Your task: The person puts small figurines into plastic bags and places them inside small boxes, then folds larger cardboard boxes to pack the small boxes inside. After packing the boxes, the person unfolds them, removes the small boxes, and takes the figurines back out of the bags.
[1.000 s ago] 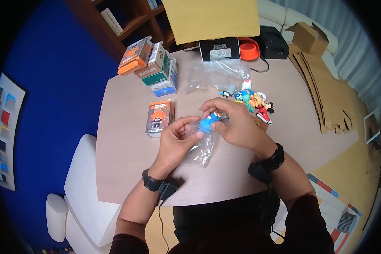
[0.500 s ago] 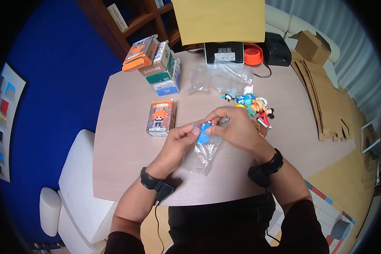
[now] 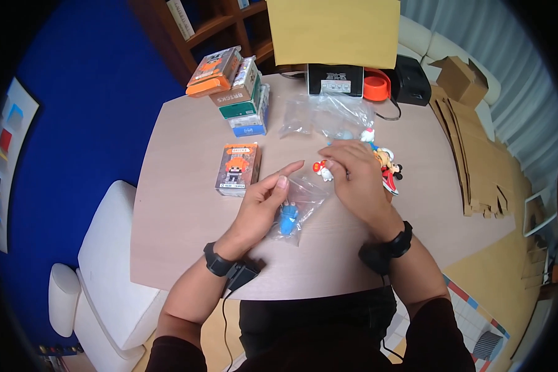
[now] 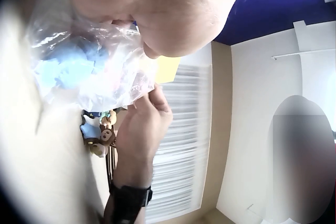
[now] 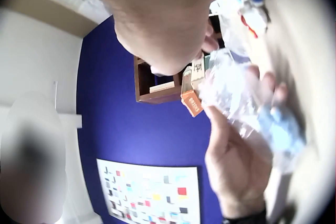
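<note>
A clear plastic bag [image 3: 310, 193] with a blue figure [image 3: 287, 221] inside hangs from my left hand [image 3: 257, 208], pinched near its top edge between thumb and fingers. The index finger points out past the thumb. My right hand [image 3: 358, 186] is bent loosely to the right of the bag, and no object shows in its fingers. Beside its fingertips lies a small red-and-white figure [image 3: 322, 170]. In the left wrist view, the blue figure [image 4: 73, 64] looks blurred through the bag, with the right hand [image 4: 140, 129] close to the bag's edge.
An orange brick box [image 3: 238, 169] stands left of the hands, with stacked boxes [image 3: 240, 102] behind it. Empty clear bags [image 3: 341, 115] lie farther back. Several toy figures [image 3: 387, 162] are partly behind the right hand. Flattened cardboard [image 3: 468, 149] leans along the table's right side.
The blue figure has moved down into the bag, away from the right fingers. The right hand has drawn away from the left. The red-and-white figure now shows beside it.
</note>
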Action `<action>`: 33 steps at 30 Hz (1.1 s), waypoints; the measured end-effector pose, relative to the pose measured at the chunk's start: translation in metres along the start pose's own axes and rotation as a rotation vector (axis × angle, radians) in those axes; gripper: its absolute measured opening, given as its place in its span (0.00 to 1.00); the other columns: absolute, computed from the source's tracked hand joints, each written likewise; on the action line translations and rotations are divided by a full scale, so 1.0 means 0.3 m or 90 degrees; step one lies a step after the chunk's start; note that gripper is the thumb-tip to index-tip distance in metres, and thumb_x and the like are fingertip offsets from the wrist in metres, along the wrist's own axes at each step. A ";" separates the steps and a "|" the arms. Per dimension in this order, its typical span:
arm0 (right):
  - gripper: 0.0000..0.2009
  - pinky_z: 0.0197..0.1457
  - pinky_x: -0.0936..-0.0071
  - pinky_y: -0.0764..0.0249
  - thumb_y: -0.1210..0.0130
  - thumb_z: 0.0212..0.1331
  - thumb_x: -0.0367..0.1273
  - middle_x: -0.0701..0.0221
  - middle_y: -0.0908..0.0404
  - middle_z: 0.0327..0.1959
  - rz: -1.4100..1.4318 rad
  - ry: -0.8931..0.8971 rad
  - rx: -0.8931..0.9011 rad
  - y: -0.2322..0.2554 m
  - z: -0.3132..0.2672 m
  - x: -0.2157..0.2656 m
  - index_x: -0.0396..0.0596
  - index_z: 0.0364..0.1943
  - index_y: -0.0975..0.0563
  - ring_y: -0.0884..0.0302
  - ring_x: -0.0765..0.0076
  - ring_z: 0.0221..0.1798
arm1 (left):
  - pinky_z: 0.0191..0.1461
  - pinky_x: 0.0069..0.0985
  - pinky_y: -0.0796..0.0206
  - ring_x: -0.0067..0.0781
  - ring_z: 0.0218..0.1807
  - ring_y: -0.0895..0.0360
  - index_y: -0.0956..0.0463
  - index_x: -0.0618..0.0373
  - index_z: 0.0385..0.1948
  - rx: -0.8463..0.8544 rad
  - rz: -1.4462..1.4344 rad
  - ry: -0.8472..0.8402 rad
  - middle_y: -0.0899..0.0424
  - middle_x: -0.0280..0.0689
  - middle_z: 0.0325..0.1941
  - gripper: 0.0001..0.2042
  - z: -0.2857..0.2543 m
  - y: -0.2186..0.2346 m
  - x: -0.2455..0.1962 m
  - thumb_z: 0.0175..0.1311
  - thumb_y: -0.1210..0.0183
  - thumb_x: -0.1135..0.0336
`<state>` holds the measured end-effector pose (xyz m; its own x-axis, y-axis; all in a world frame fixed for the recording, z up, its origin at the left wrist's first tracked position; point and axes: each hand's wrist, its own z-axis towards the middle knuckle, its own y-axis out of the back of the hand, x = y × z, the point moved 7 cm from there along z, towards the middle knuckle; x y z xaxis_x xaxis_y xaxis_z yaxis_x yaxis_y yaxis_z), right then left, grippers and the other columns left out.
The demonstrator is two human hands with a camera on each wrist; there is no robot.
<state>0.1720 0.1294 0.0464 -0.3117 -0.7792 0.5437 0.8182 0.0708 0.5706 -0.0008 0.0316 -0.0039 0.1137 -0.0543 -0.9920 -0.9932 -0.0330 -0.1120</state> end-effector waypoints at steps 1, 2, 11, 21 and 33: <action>0.16 0.73 0.51 0.31 0.35 0.56 0.25 0.58 0.11 0.50 0.000 0.003 0.004 -0.010 -0.001 0.003 0.44 0.51 0.13 0.18 0.48 0.63 | 0.65 0.25 0.26 0.24 0.57 0.17 0.28 0.61 0.73 -0.003 0.035 0.003 0.14 0.38 0.57 0.22 0.000 0.002 -0.002 0.88 0.53 0.59; 0.19 0.75 0.45 0.34 0.37 0.55 0.23 0.55 0.13 0.53 -0.161 0.063 0.020 -0.032 -0.010 0.032 0.45 0.53 0.13 0.21 0.45 0.66 | 0.61 0.21 0.27 0.20 0.55 0.17 0.29 0.57 0.76 -0.005 0.071 0.006 0.12 0.33 0.47 0.22 0.000 0.002 -0.003 0.88 0.53 0.59; 0.24 0.71 0.42 0.33 0.42 0.52 0.18 0.50 0.21 0.55 -0.260 0.053 0.194 -0.108 -0.053 0.014 0.50 0.56 0.16 0.23 0.42 0.65 | 0.64 0.29 0.23 0.33 0.56 0.14 0.34 0.60 0.76 0.041 -0.024 0.073 0.12 0.44 0.54 0.24 0.003 -0.004 0.021 0.82 0.45 0.68; 0.24 0.47 0.71 0.22 0.34 0.51 0.17 0.65 0.19 0.51 0.243 -0.137 0.082 -0.011 0.015 -0.011 0.49 0.54 0.15 0.19 0.64 0.45 | 0.65 0.27 0.25 0.26 0.57 0.16 0.36 0.58 0.78 0.070 0.059 0.080 0.12 0.41 0.56 0.30 -0.004 -0.016 -0.007 0.75 0.40 0.77; 0.23 0.45 0.74 0.24 0.39 0.48 0.13 0.70 0.18 0.48 0.215 -0.136 0.150 -0.004 0.023 0.051 0.46 0.50 0.13 0.21 0.70 0.41 | 0.59 0.22 0.24 0.21 0.50 0.16 0.28 0.63 0.73 0.054 -0.119 0.071 0.12 0.36 0.51 0.21 0.009 -0.005 0.029 0.84 0.47 0.67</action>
<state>0.1631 0.1218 0.0583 -0.1595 -0.5438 0.8239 0.7664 0.4578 0.4505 0.0016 0.0339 -0.0125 0.2930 -0.1659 -0.9416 -0.9528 0.0310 -0.3020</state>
